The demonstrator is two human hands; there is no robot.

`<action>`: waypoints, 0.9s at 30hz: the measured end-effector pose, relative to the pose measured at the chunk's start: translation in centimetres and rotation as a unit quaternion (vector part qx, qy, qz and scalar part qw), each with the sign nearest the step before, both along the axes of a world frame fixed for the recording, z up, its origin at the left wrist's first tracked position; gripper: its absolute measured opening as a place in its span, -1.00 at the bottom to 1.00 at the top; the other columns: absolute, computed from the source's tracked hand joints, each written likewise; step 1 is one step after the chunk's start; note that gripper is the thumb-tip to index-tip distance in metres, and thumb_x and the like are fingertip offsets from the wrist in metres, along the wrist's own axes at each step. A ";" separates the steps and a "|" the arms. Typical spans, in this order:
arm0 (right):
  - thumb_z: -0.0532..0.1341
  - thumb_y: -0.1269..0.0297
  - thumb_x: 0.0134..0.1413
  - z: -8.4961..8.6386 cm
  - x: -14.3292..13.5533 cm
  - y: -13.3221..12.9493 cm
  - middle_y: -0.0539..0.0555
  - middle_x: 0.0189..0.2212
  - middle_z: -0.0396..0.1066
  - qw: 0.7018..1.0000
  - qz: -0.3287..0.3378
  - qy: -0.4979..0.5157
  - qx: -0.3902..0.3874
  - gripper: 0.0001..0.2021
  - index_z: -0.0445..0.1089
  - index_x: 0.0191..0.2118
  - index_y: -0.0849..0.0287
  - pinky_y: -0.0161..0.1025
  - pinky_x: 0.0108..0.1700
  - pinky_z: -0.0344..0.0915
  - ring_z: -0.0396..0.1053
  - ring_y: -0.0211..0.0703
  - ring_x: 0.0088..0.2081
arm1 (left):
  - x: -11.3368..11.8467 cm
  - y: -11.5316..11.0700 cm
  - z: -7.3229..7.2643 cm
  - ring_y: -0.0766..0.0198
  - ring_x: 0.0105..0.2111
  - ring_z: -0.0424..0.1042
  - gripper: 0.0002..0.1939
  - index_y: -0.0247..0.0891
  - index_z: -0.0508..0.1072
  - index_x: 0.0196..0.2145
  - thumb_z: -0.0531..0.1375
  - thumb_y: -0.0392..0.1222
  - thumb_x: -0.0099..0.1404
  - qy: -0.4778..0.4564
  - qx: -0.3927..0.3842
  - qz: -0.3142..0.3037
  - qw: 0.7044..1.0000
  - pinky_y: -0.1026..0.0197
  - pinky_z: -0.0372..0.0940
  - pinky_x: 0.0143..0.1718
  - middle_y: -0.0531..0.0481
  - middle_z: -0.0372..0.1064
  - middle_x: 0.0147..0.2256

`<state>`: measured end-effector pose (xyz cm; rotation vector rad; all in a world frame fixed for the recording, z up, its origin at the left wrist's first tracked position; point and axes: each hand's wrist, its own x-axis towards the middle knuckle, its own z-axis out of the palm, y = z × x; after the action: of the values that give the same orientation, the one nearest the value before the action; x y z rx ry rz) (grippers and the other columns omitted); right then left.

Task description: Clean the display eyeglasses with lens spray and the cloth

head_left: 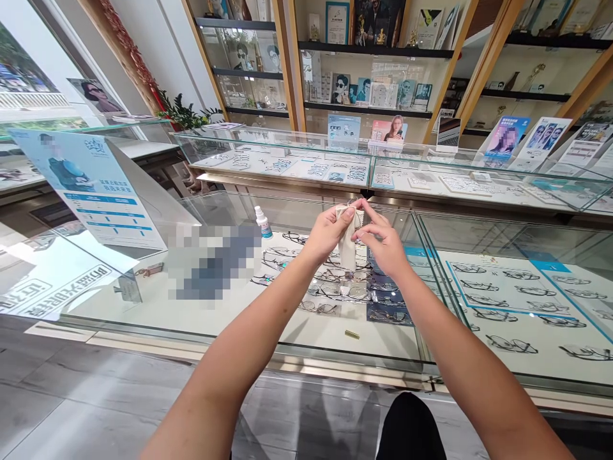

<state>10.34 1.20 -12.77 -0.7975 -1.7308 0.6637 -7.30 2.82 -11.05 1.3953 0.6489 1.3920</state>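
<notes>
Above the glass counter, my left hand (330, 231) pinches a pale cream cloth (348, 249) that hangs down between my hands. My right hand (380, 239) is close beside it, its index fingertip meeting the top of the cloth and its other fingers bent near the cloth's right side. A thin rounded edge, perhaps of a lens or frame, shows at the cloth's top; the rest of it is hidden. Rows of eyeglasses (325, 308) lie under the glass below my hands. A small white spray bottle (263, 222) stands upright to the left.
A blue and white sign (90, 185) stands on the counter at the left, near a small clear stand (128, 289). More glasses (512, 345) lie in the right case. Behind are another glass display case (297, 167) and shelves (376, 48) with pictures. A blurred patch covers part of the counter.
</notes>
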 end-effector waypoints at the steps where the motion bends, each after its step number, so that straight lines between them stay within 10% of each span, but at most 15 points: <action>1: 0.32 0.18 0.30 0.1 0.1 0.0 -0.15 0.51 0.28 1.000 0.008 0.008 -0.008 -0.79 0.66 -0.38 -0.06 0.30 0.58 -0.06 0.14 0.18 0.54 | 0.0 0.0 0.0 0.26 -0.39 0.42 -0.36 -0.29 0.69 -0.03 0.48 0.35 0.24 0.001 0.001 -0.003 1.000 0.20 0.33 -0.27 -0.04 0.60 -0.37; 14: 0.34 0.11 0.23 0.3 0.7 0.9 -0.17 0.51 0.26 0.981 0.096 0.122 -0.114 -0.80 0.68 -0.39 -0.07 0.15 0.53 0.17 0.19 0.17 0.55 | -1.3 0.5 0.4 0.13 -0.16 0.56 -0.45 -0.28 0.67 -0.10 0.59 0.17 0.12 0.037 0.010 -0.050 0.998 0.17 0.42 -0.12 -0.14 0.64 -0.13; 27: 0.32 0.04 0.27 0.0 -0.2 0.4 -0.11 0.55 0.19 0.990 0.078 0.084 -0.086 -0.73 0.59 -0.43 -0.02 0.12 0.51 0.17 0.24 0.15 0.52 | 0.7 0.1 -0.9 0.26 -0.36 0.43 -0.46 -0.29 0.64 -0.21 0.54 0.26 0.17 0.032 0.054 0.114 0.992 0.23 0.30 -0.30 -0.04 0.57 -0.35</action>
<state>10.10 1.61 -12.76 -0.7079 -1.6082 0.9696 -6.61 2.94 -12.00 1.4914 0.8061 1.5866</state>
